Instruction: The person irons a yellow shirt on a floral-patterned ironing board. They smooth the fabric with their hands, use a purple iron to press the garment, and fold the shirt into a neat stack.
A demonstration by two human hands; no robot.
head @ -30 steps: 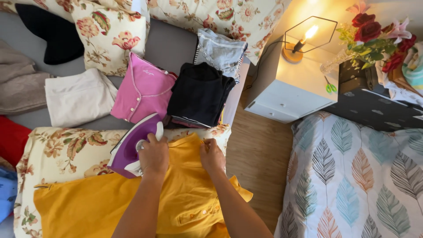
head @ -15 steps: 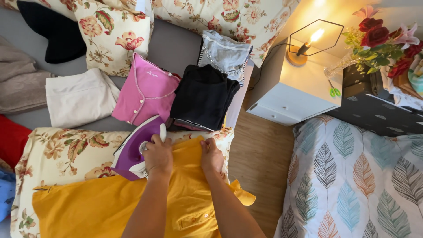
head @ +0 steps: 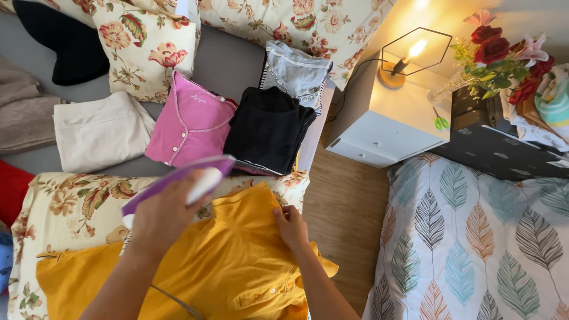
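Lifted since the earlier frame, the purple and white steam iron (head: 181,181) now rides higher in the left hand (head: 166,213), whose grip is closed around its handle. Just right of it, the right hand (head: 291,225) presses flat, fingers open, on the yellow cotton polo shirt (head: 225,266) spread under both hands over the floral-covered surface (head: 71,201).

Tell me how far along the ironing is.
Looks done: folded tops lie in a row, cream, pink, black and grey. In hand: the left hand holds the purple iron above the yellow shirt; the right hand presses the fabric flat. Left: the shirt lies spread out, unfolded.
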